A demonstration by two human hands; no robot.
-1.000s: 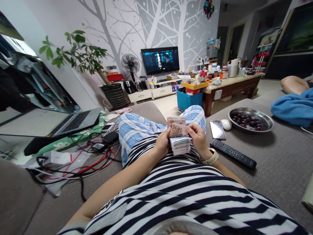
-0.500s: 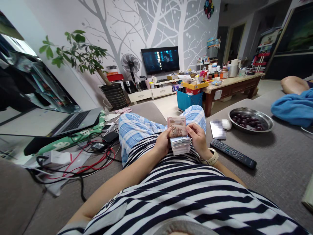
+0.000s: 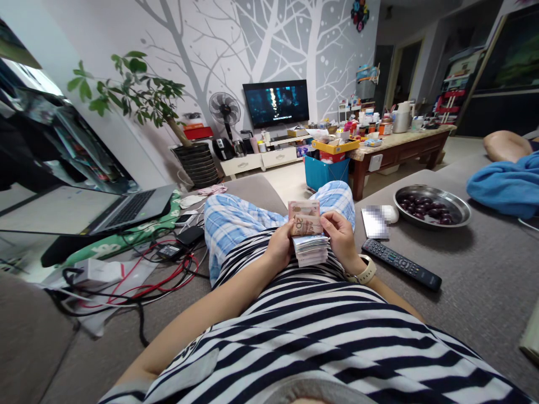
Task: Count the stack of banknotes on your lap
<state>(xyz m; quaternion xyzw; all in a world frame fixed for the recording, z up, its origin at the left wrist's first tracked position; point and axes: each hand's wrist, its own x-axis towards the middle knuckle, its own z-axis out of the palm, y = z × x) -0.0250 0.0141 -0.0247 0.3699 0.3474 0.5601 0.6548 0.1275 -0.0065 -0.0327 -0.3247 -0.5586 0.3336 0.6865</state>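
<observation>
A stack of banknotes point(image 3: 310, 247) rests over my lap, its lower part fanned towards my belly. My left hand point(image 3: 281, 245) is closed around the stack's left side, thumb on top. On the right side, my right hand point(image 3: 340, 233) pinches the edge of the upper notes between thumb and fingers; a pale watch is on that wrist. The top note is brownish, shows "20" and is bent over, with a pinkish note standing behind it. My palms hide part of the stack's sides.
Right of me on the sofa lie a remote control point(image 3: 402, 265), a white mouse point(image 3: 389, 214) and a metal bowl point(image 3: 458, 216) of dark round fruit. At left are a laptop point(image 3: 130, 210) and tangled cables point(image 3: 168, 275). Ahead stands a cluttered coffee table point(image 3: 404, 140).
My hands and the banknotes hold nearly the same position. On the television, a line of text has appeared at the bottom of the picture.
</observation>
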